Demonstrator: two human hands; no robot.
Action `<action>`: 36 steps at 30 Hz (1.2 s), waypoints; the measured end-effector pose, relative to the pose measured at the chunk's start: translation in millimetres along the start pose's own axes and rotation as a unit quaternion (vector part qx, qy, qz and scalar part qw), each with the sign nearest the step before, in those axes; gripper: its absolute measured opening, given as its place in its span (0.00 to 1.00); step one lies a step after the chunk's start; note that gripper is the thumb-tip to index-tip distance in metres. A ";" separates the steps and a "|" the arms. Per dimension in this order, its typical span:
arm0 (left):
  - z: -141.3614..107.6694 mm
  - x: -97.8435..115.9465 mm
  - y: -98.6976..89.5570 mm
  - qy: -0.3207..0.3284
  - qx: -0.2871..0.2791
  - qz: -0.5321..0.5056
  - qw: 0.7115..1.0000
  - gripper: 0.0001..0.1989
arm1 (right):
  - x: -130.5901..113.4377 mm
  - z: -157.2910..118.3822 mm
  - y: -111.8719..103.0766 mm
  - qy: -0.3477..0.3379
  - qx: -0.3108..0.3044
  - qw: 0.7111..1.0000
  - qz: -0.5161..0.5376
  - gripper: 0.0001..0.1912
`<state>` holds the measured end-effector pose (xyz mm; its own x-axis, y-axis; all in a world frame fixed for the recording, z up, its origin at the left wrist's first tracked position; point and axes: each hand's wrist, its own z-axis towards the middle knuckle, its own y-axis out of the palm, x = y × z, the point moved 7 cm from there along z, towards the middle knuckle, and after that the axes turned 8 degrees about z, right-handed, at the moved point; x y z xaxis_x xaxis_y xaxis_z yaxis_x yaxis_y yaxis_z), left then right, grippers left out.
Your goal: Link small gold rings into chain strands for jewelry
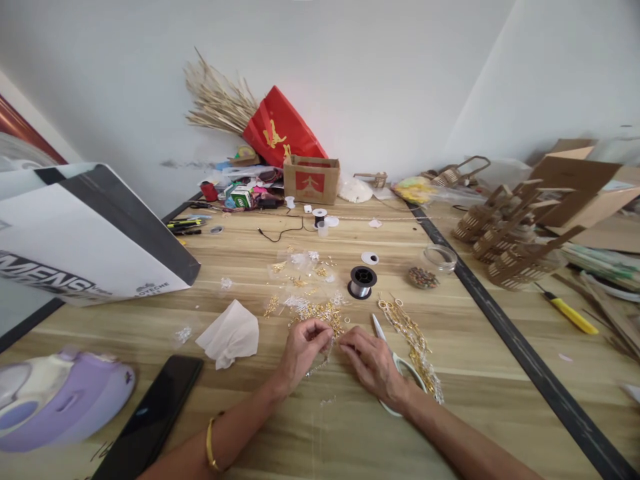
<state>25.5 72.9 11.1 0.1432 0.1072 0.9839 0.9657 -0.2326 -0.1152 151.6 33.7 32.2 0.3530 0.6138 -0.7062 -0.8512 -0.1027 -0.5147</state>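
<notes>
My left hand is pinched closed on a thin beaded strand that hangs below its fingers over the wooden table. Close to its right, my right hand has its fingertips pressed together beside the loose beads; what they hold is too small to make out. Just beyond both hands lies a pile of gold and silver beads. White-handled scissors lie partly under my right hand and wrist. Gold and silver chains rest to their right. A spool of clear thread stands behind my right hand.
A white tissue, a black phone and a purple device lie left, near a large white box. Right are a bead jar, small wooden baskets and a yellow-handled tool. A red bag leans against the wall.
</notes>
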 end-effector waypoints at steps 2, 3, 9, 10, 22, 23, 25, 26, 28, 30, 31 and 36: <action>1.5 -0.5 0.1 0.004 0.003 -0.001 1.000 0.12 | 1.3 0.2 -1.5 0.006 0.007 1.000 0.001 0.09; 2.0 -1.2 0.6 0.005 0.003 -0.001 1.000 0.12 | 2.0 0.5 -2.4 0.009 0.012 1.000 0.004 0.09; 2.9 -9.1 3.5 -0.011 -0.006 -0.013 1.000 0.10 | 5.7 1.2 -9.0 0.021 0.065 0.997 0.029 0.05; 3.0 -10.6 3.9 -0.015 -0.009 -0.017 1.000 0.10 | 6.1 0.8 -9.6 0.022 0.075 0.997 0.023 0.04; -5.7 -10.0 6.6 0.052 -0.012 0.071 0.996 0.03 | -1.9 -4.7 5.2 -0.025 -0.001 0.999 -0.045 0.09; -7.2 -8.3 7.4 0.066 -0.014 0.089 0.994 0.03 | -2.3 -4.9 7.0 -0.026 -0.012 0.998 -0.049 0.10; -9.9 -4.6 8.2 0.097 -0.012 0.126 0.987 0.03 | -2.7 -5.1 9.5 -0.027 -0.025 0.998 -0.049 0.11; -11.0 -3.0 8.0 0.111 -0.009 0.143 0.983 0.03 | -2.6 -5.1 10.2 -0.025 -0.027 0.998 -0.048 0.11; -12.9 -0.5 7.0 0.133 0.001 0.174 0.976 0.04 | -1.7 -4.7 10.9 -0.018 -0.028 0.998 -0.045 0.11; -14.6 2.0 5.8 0.153 0.010 0.201 0.968 0.04 | -1.6 -3.9 11.3 -0.012 -0.028 0.999 -0.036 0.10; -15.5 3.8 5.3 0.166 0.015 0.214 0.962 0.05 | -1.7 -3.3 11.0 -0.009 -0.026 0.999 -0.030 0.10; -20.3 11.9 4.1 0.236 0.037 0.249 0.939 0.06 | -2.3 -1.0 9.5 0.007 -0.013 1.000 -0.004 0.09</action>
<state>26.8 53.6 25.1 0.4856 -0.4415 0.7545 0.8197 -0.0700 -0.5685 143.1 30.5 28.5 0.3647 0.6034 -0.7091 -0.8381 -0.1191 -0.5324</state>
